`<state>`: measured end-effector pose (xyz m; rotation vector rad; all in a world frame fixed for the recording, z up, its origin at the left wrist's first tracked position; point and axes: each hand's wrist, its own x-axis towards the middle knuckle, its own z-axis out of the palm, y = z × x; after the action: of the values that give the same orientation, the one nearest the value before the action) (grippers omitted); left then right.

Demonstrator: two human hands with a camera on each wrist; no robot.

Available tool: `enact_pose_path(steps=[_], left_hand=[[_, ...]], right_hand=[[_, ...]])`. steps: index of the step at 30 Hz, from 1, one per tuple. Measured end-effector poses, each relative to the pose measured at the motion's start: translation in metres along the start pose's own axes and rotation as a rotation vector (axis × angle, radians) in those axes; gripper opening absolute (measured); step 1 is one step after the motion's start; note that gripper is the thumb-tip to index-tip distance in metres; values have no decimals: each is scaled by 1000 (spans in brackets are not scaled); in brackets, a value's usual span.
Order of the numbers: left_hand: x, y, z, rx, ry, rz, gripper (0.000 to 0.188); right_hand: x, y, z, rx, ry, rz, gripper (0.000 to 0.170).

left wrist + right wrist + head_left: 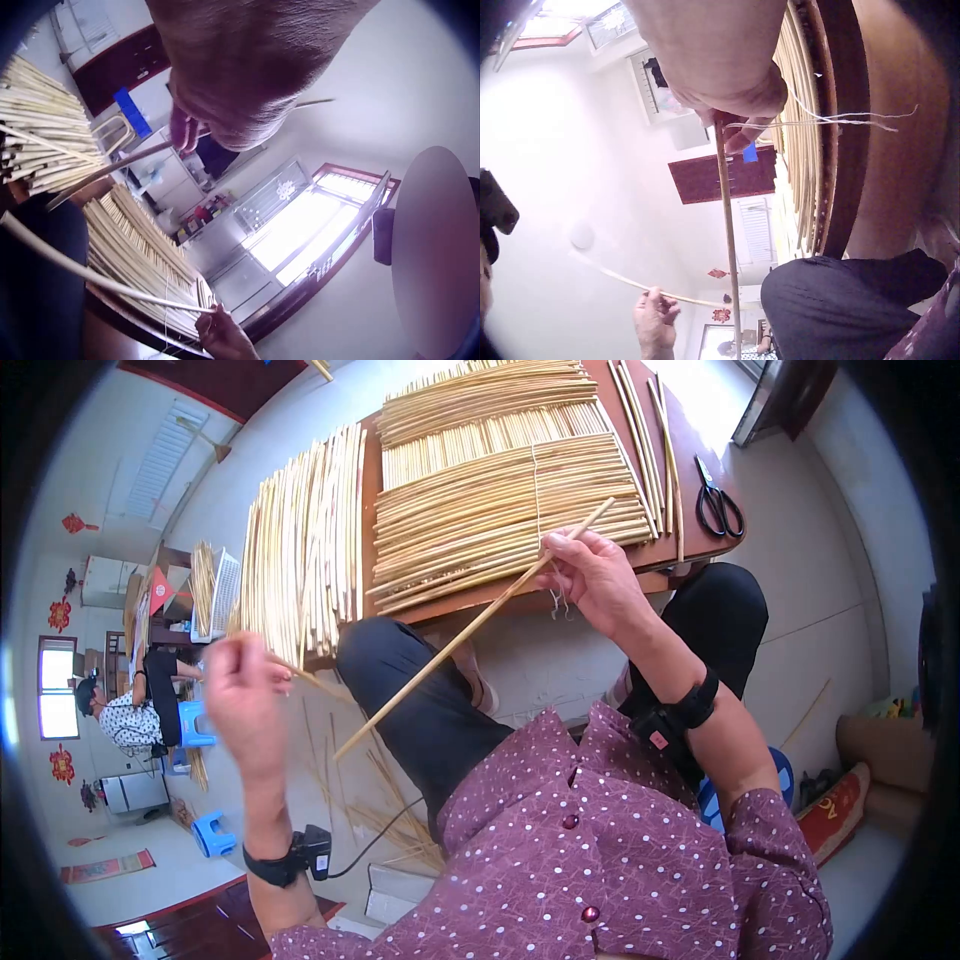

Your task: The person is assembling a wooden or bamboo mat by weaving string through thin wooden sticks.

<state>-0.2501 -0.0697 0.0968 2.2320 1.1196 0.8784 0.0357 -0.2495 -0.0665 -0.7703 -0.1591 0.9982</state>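
Near the front edge of the table my right hand (pixel 595 575) pinches a long straw-coloured stalk (pixel 440 655) close to one end. The stalk slants down to the left over my knee. Thin white string (pixel 840 120) trails from the fingers of that hand. Away to the left, my raised left hand (pixel 245 695), blurred in the head view, grips a second stalk (pixel 120 166). Beside my right hand lies a mat of stalks (pixel 460 530) in rows, with a string (pixel 537 480) running across it.
A row of stalks (pixel 305 540) lies on the table's left, overhanging the front edge. Black-handled scissors (pixel 714 505) and several loose stalks (pixel 650 450) lie at the right. More stalks are on the floor. Another person (pixel 130 715) sits at far left, near blue stools (pixel 212 834).
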Motion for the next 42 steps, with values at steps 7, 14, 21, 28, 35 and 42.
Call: enact_pose_path(steps=[7, 14, 21, 28, 35, 42], left_hand=[[-29, 48, 34, -835, 113, -71, 14], [-69, 31, 132, -1357, -168, -713, 16], [-65, 24, 144, -1274, -235, -754, 15], [-70, 29, 131, -1241, -609, -799, 24], [-77, 34, 170, -1186, -688, -597, 57], [10, 41, 187, -1503, -537, -374, 31]], right_hand=[[-4, 15, 7, -89, -56, -61, 14], [-7, 20, 14, 21, -67, 4, 16], [-10, 12, 15, 1, -53, 20, 20], [-3, 9, 8, 48, 17, -59, 21], [-10, -4, 22, 183, 90, -68, 16], [7, -42, 45, 29, 92, -159, 20]])
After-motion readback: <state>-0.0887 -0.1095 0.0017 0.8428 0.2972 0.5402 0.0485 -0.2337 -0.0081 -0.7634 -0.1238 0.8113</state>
